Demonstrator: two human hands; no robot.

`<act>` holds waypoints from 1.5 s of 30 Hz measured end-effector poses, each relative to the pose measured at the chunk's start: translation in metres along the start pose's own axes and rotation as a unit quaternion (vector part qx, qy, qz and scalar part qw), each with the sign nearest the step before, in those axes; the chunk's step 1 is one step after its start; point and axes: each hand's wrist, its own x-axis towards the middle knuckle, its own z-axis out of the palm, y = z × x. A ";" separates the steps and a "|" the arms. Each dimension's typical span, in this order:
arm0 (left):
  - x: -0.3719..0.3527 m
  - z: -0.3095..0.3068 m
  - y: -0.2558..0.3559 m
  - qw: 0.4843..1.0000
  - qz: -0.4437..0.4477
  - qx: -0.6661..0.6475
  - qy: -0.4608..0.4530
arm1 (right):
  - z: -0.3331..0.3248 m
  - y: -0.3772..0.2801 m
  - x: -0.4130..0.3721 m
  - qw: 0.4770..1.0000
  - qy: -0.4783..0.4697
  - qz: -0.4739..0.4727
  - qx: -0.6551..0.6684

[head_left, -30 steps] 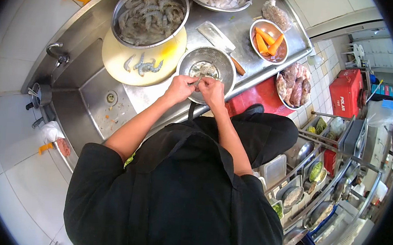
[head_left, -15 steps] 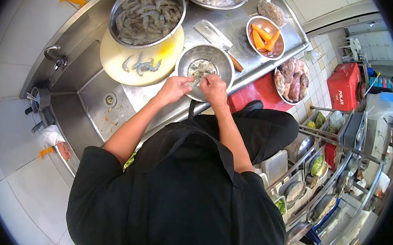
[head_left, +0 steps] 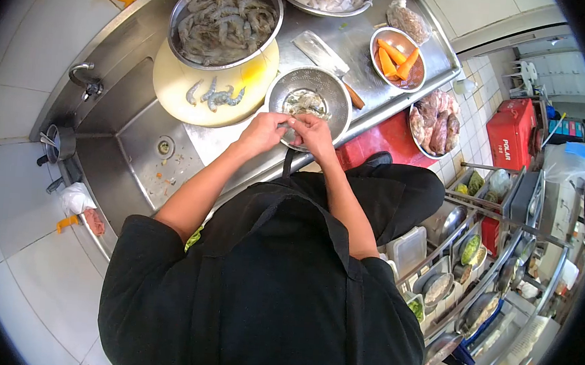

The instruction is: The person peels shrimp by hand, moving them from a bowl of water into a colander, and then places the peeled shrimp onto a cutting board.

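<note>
Over the near rim of a perforated metal colander point(head_left: 341, 104), my left hand point(head_left: 263, 132) and my right hand point(head_left: 313, 133) meet with fingers pinched together. Whatever lies between the fingertips is too small to make out. Peeled shrimp or shells point(head_left: 305, 103) lie in the bottom of the colander. To its left, a few grey shrimp point(head_left: 222, 97) rest on a round cream cutting board point(head_left: 170, 92). A large metal bowl of raw shrimp point(head_left: 225, 25) stands on the board's far part.
A cleaver point(head_left: 320, 52) lies beyond the colander, near a bowl of carrots point(head_left: 396, 57) and a bagged item point(head_left: 409, 21). The sink point(head_left: 122, 150) is at left. A bowl of raw meat point(head_left: 435, 125) stands lower, right of the counter edge. Shelves point(head_left: 500, 214) are at right.
My hands have come closer together, with the right hand shifted slightly left and toward my body. The whole view has shifted slightly.
</note>
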 end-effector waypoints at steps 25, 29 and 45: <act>0.001 0.002 0.005 0.998 -0.002 0.066 0.019 | -0.013 0.022 0.013 0.982 0.168 -0.056 0.066; -0.002 -0.009 -0.001 0.998 0.002 0.054 0.038 | -0.037 0.018 0.019 0.972 0.192 -0.070 -0.119; 0.003 0.005 -0.022 0.969 0.194 0.027 0.149 | 0.014 -0.011 -0.008 0.993 0.076 -0.088 -0.010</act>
